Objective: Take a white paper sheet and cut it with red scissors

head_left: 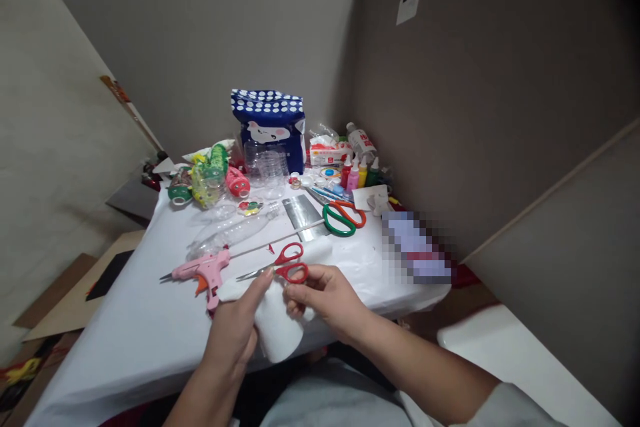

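Observation:
My left hand (235, 327) is closed round a soft-looking white sheet (280, 330), its thumb on the upper edge. The sheet is curved into a roll-like shape and hangs over the front of the table. At the sheet's right side my right hand (325, 297) is closed, thumb and fingers pinched on its edge; the fingertips are partly hidden. Just beyond both hands lie red-handled scissors (291, 272), blades to the left and slightly parted. To the left, a pink glue gun (205, 270) with a long glue stick in its back rests on the table.
Behind are green-and-orange-handled scissors (340, 219), a metal scraper (304, 217), clear plastic bottles (230, 230) and paint bottles (353, 177). A blue bag (270, 133) stands at the back. Painted bottles (180, 190) sit back left; a blurred-out object (417, 247) lies right.

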The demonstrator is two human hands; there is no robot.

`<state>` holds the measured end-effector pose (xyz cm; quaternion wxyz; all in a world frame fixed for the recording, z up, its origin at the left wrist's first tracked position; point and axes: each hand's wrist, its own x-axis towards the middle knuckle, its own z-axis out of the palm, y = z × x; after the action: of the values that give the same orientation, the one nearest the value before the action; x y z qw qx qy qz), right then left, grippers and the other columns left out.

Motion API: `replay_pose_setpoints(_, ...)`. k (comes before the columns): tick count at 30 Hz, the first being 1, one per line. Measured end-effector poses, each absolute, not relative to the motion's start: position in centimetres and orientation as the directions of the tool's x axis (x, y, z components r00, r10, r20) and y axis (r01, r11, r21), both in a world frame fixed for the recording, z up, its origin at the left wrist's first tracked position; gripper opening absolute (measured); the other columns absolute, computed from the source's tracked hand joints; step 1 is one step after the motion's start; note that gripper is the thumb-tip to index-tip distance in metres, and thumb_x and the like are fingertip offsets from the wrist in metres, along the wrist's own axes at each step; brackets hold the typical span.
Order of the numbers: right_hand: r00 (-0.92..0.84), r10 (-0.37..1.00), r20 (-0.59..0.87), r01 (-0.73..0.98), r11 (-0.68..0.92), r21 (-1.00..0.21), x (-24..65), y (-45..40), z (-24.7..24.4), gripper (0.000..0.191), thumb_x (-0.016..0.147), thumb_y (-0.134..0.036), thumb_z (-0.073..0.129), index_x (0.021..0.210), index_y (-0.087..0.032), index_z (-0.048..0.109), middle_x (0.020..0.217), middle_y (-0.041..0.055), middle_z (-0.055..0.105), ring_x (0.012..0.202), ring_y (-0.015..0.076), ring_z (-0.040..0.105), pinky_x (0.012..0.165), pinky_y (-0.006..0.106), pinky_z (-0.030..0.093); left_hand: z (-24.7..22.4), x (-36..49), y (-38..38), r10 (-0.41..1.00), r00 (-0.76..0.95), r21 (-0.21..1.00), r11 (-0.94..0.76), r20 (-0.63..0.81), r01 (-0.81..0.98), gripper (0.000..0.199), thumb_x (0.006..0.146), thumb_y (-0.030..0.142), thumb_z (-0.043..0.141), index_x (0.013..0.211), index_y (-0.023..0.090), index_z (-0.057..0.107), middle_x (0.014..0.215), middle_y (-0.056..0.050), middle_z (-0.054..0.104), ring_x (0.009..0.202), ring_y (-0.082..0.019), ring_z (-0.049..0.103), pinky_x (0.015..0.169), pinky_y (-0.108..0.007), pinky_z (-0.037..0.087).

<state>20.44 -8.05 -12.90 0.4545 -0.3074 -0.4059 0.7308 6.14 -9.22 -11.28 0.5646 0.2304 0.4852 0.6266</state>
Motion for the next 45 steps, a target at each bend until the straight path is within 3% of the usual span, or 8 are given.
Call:
replay_pose_setpoints(13, -0.315, 0.948, -0.038, -0.284, -0.132, -0.95, 23.0, -7.4, -11.9, 0.038, 0.075, -0.051, 0.073, 0.065, -0.018, 0.057, 0.052, -0.0052, 0.055, 0.046, 0.0076, 0.045, 0.049, 0.022, 0.036, -11.5, 5.5, -9.1, 0.911, -0.292, 0.849, 0.105, -0.291, -0.518, 0.058, 0.051, 0.024, 0.091, 0.104, 0.009, 0.071, 0.092, -0.01, 0.077, 0.099, -0.03, 0.071, 0.087, -0.036, 0.057)
replay_pose_setpoints(15, -0.345, 0.938, -0.017, -0.159, -0.076, -0.984, 24.9, -7.8, -10.9, 0.038, 0.075, -0.043, 0.075, 0.057, -0.017, 0.053, 0.048, -0.0057, 0.049, 0.047, 0.0069, 0.04, 0.048, 0.022, 0.032, -11.5, 5.3, -9.2, 0.906, -0.289, 0.847, 0.123, -0.308, -0.517, 0.061, 0.05, 0.023, 0.092, 0.106, 0.01, 0.071, 0.092, -0.009, 0.077, 0.1, -0.03, 0.07, 0.089, -0.036, 0.056)
replay_pose_setpoints(17, -0.49, 0.872, -0.005, 0.155, 0.082, -0.985, 26.8, -8.3, -9.9, 0.033, 0.079, -0.034, 0.072, 0.056, -0.017, 0.057, 0.053, -0.0034, 0.053, 0.053, 0.0089, 0.045, 0.053, 0.023, 0.036, -11.6, 5.2, -9.2, 0.901, -0.294, 0.849, 0.134, -0.319, -0.511, 0.062, 0.049, 0.023, 0.092, 0.106, 0.011, 0.071, 0.092, -0.009, 0.077, 0.098, -0.031, 0.071, 0.088, -0.038, 0.057)
replay_pose_setpoints(19, -0.57, 0.819, 0.066, 0.343, 0.31, -0.887, 28.0, -9.0, -9.2, 0.002, 0.082, -0.019, 0.068, 0.081, -0.019, 0.07, 0.081, 0.0023, 0.067, 0.074, 0.0149, 0.058, 0.068, 0.026, 0.045, -11.7, 5.2, -9.2, 0.905, -0.284, 0.852, 0.139, -0.316, -0.504, 0.061, 0.05, 0.024, 0.092, 0.106, 0.011, 0.071, 0.092, -0.01, 0.077, 0.098, -0.031, 0.071, 0.088, -0.039, 0.056)
replay_pose_setpoints(21, -0.522, 0.823, 0.225, 0.406, 0.472, -0.783, 28.1, -9.5, -8.7, 0.021, 0.085, -0.012, 0.061, 0.101, -0.022, 0.071, 0.098, 0.0051, 0.069, 0.091, 0.019, 0.061, 0.08, 0.031, 0.047, -11.9, 5.3, -9.2, 0.919, -0.261, 0.86, 0.138, -0.296, -0.491, 0.061, 0.052, 0.024, 0.091, 0.108, 0.011, 0.07, 0.094, -0.01, 0.077, 0.1, -0.031, 0.07, 0.09, -0.039, 0.056)
replay_pose_setpoints(26, -0.36, 0.797, 0.485, 0.447, 0.604, -0.66, 25.0, -9.0, -9.1, 0.025, 0.09, -0.021, 0.061, 0.114, -0.022, 0.066, 0.115, 0.0107, 0.063, 0.106, 0.0223, 0.059, 0.09, 0.037, 0.049, -11.8, 6.1, -9.3, 0.959, -0.202, 0.896, 0.093, -0.198, -0.435, 0.061, 0.058, 0.027, 0.089, 0.114, 0.013, 0.069, 0.101, -0.01, 0.076, 0.102, -0.03, 0.07, 0.094, -0.04, 0.053)
replay_pose_setpoints(40, -0.262, 0.797, 0.543, 0.361, 0.603, -0.711, 22.6, -5.9, -12.2, 0.015, 0.083, -0.012, 0.062, 0.096, -0.018, 0.067, 0.094, 0.0059, 0.051, 0.088, 0.0187, 0.055, 0.077, 0.033, 0.048, -10.0, 6.9, -10.1, 0.928, -0.372, 0.997, -0.06, 0.041, -0.041, 0.039, 0.054, 0.026, 0.088, 0.091, 0.017, 0.075, 0.095, -0.009, 0.076, 0.104, -0.031, 0.067, 0.098, -0.038, 0.049)
replay_pose_setpoints(45, -0.206, 0.852, 0.482, 0.267, 0.522, -0.81, 21.9, -6.7, -11.8, 0.014, 0.081, -0.013, 0.063, 0.092, -0.02, 0.066, 0.095, 0.0046, 0.048, 0.086, 0.0175, 0.054, 0.066, 0.029, 0.046, -9.5, 6.1, -9.8, 0.982, -0.187, 0.993, 0.022, 0.001, 0.12, 0.041, 0.055, 0.021, 0.087, 0.094, 0.023, 0.075, 0.085, -0.006, 0.077, 0.101, -0.031, 0.069, 0.098, -0.037, 0.048)
